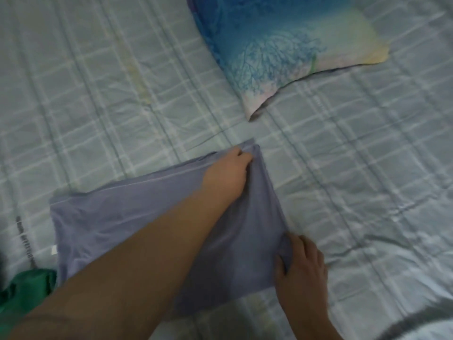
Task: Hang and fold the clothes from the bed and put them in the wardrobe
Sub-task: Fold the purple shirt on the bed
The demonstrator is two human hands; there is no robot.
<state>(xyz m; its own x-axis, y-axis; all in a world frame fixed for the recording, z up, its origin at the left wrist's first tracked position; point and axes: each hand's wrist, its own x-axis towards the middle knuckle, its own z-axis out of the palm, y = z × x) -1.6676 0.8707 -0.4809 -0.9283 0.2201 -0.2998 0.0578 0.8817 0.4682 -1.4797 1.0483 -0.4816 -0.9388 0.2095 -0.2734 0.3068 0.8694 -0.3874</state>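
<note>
Underneath, bed sheet: pale green with a white check, lightly creased, filling almost the whole view. Wide bare stretches lie far left and all along the right side.
Pillow: blue, fading to yellow and pink, lying on the sheet at the far right of centre. Its near corner points toward the garment's far corner, and a strip of sheet separates the two.
Lavender garment: the task's piece, spread flat on the sheet near the centre-left as a rough, tilted rectangle. Its left edge is straight. Its far edge rises from left to right to a bunched corner. Its right edge runs back toward the near side.
Left forearm: crosses the garment diagonally from the near left corner of the view and hides much of the near edge.
Green cloth: crumpled at the near left, just beside the garment's near left corner. It is cut off by the frame edge.
Right hand: at the garment's right edge near its near right corner. The thumb and fingers pinch the cloth there.
Left hand: at the garment's far right corner, fingers curled round the gathered cloth.
White tag: a small tab sticking out from the garment's left edge.
</note>
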